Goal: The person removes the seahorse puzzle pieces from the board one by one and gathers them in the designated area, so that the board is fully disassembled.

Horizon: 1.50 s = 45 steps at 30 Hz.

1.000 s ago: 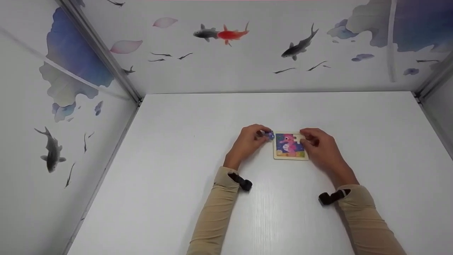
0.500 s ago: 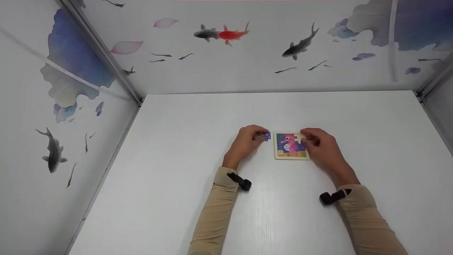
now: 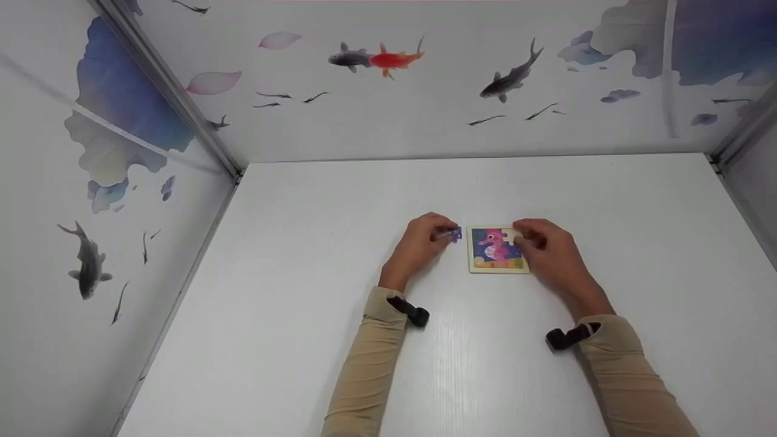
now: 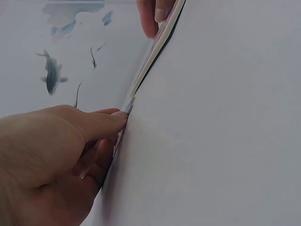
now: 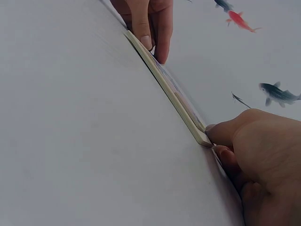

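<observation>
My left hand pinches a small blue-purple jigsaw piece by its edge, just left of a square wooden puzzle board. A narrow gap parts piece and board in the head view. The board carries a pink seahorse picture on blue, with a bare pale spot at its upper right. My right hand holds the board's right edge between thumb and fingers. From the left wrist, the piece shows edge-on at the fingertips. In the right wrist view, the right thumb and fingers grip the corner of the board.
The white tabletop surrounds the board. Behind it rises a white panel printed with fish and petals, and another printed panel stands at the left. Small black cameras sit on both wrists.
My left hand has drawn slightly left with the puzzle piece, from right at the board's left edge to a small gap away. The right hand keeps its hold on the board.
</observation>
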Tool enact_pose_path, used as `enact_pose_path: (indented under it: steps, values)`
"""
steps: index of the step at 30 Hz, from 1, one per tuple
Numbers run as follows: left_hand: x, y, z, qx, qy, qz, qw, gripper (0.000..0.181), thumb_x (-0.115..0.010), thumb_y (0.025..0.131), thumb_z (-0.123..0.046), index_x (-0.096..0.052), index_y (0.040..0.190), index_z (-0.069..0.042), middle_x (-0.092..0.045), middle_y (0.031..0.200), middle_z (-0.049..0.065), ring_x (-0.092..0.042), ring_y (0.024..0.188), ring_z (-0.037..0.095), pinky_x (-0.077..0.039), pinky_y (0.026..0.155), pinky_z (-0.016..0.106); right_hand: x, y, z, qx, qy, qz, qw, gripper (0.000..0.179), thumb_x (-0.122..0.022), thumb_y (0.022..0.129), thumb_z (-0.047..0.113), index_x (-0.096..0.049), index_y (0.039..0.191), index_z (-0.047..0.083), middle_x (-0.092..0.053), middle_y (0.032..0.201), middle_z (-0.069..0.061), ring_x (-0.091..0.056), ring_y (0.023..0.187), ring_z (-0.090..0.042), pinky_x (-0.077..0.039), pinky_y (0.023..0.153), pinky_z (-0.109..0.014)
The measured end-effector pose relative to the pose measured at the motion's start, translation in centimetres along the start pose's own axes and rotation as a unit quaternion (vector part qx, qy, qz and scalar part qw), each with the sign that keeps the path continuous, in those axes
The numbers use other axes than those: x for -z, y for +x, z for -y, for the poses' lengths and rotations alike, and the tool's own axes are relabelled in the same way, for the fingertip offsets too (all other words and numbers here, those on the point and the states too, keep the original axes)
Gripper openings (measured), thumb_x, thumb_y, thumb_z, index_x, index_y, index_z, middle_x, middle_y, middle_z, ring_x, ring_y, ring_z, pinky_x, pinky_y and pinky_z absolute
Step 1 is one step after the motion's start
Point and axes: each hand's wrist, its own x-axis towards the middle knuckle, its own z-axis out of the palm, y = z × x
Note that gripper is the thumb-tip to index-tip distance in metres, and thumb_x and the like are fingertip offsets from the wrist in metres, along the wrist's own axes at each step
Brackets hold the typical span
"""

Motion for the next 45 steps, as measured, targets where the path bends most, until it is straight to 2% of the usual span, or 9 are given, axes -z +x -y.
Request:
enact_pose_path:
  steps: [8, 12, 18, 21, 27, 33, 38, 45]
  values:
    - [0.1, 0.1, 0.3, 0.0, -0.018, 0.001, 0.9998, 0.028, -0.073, 0.104, -0.009, -0.076, 0.131, -0.012, -0.071, 0.13, 0.005, -0.067, 0.116, 0.015, -0.056, 0.098, 0.028, 0.0, 0.1, 0.1, -0.004, 0.004, 0.004, 1.0, 0.037, -0.069, 0.108, 0.02, -0.069, 0.145, 0.018, -0.069, 0.124, -0.008, -0.059, 0.104, -0.021, -0.046, 0.084, -0.016]
    - [0.4, 0.2, 0.2, 0.009, -0.023, 0.003, 0.9997, 0.035, -0.074, 0.102, -0.006, -0.073, 0.137, -0.014, -0.064, 0.138, 0.005, -0.066, 0.12, 0.017, -0.057, 0.1, 0.027, 0.0, 0.2, 0.2, -0.009, 0.007, 0.005, 0.9999, 0.037, -0.068, 0.108, 0.021, -0.069, 0.144, 0.017, -0.069, 0.126, -0.008, -0.059, 0.105, -0.021, -0.046, 0.085, -0.016]
    - [0.9, 0.1, -0.9, 0.021, -0.018, 0.0, 0.9996, 0.049, -0.074, 0.098, 0.001, -0.07, 0.141, -0.021, -0.055, 0.143, 0.005, -0.063, 0.12, 0.018, -0.057, 0.099, 0.027, 0.0, 0.2, 0.3, -0.023, 0.015, 0.009, 0.9996, 0.036, -0.068, 0.108, 0.024, -0.069, 0.144, 0.019, -0.069, 0.128, -0.007, -0.058, 0.108, -0.022, -0.046, 0.086, -0.013]
    - [0.7, 0.3, -1.8, 0.005, -0.021, 0.006, 0.9997, 0.048, -0.069, 0.097, 0.003, -0.071, 0.138, -0.022, -0.056, 0.141, 0.004, -0.062, 0.122, 0.018, -0.056, 0.102, 0.026, 0.1, 0.2, 0.4, -0.022, 0.012, 0.009, 0.9997, 0.037, -0.068, 0.108, 0.025, -0.069, 0.145, 0.019, -0.069, 0.128, -0.008, -0.058, 0.108, -0.023, -0.046, 0.087, -0.013]
    - [-0.9, 0.9, -3.2, -0.049, -0.031, 0.031, 0.9978, 0.031, -0.066, 0.102, -0.007, -0.073, 0.132, -0.014, -0.067, 0.131, 0.007, -0.063, 0.118, 0.019, -0.056, 0.104, 0.029, 0.2, 0.2, 0.2, -0.021, 0.009, 0.01, 0.9997, 0.038, -0.068, 0.109, 0.027, -0.068, 0.146, 0.019, -0.069, 0.128, -0.008, -0.058, 0.107, -0.022, -0.046, 0.086, -0.013]
    - [-3.3, 1.3, -4.0, -0.077, -0.007, 0.056, 0.9955, 0.028, -0.069, 0.106, -0.013, -0.073, 0.132, -0.009, -0.072, 0.124, 0.007, -0.067, 0.112, 0.014, -0.053, 0.097, 0.018, 0.1, 0.3, -0.1, 0.005, 0.009, 0.004, 0.9999, 0.036, -0.068, 0.108, 0.025, -0.07, 0.144, 0.017, -0.071, 0.126, -0.011, -0.06, 0.104, -0.022, -0.045, 0.082, -0.011]
    - [-4.5, 1.6, -4.6, -0.066, 0.02, 0.059, 0.9959, 0.027, -0.07, 0.106, -0.016, -0.074, 0.132, -0.01, -0.07, 0.122, 0.006, -0.065, 0.111, 0.013, -0.05, 0.095, 0.017, 0.1, 0.3, -0.3, 0.012, 0.004, 0.003, 0.9999, 0.036, -0.069, 0.108, 0.023, -0.07, 0.143, 0.016, -0.072, 0.125, -0.01, -0.061, 0.103, -0.021, -0.045, 0.082, -0.01]
    - [-6.0, 2.4, -5.7, -0.039, 0.105, 0.044, 0.9927, 0.029, -0.072, 0.104, -0.029, -0.072, 0.129, -0.015, -0.068, 0.122, 0.001, -0.058, 0.112, 0.013, -0.048, 0.099, 0.024, 0.0, 0.3, -0.3, 0.018, 0.001, -0.005, 0.9998, 0.035, -0.07, 0.107, 0.02, -0.071, 0.142, 0.015, -0.073, 0.125, -0.01, -0.062, 0.103, -0.02, -0.045, 0.081, -0.009]
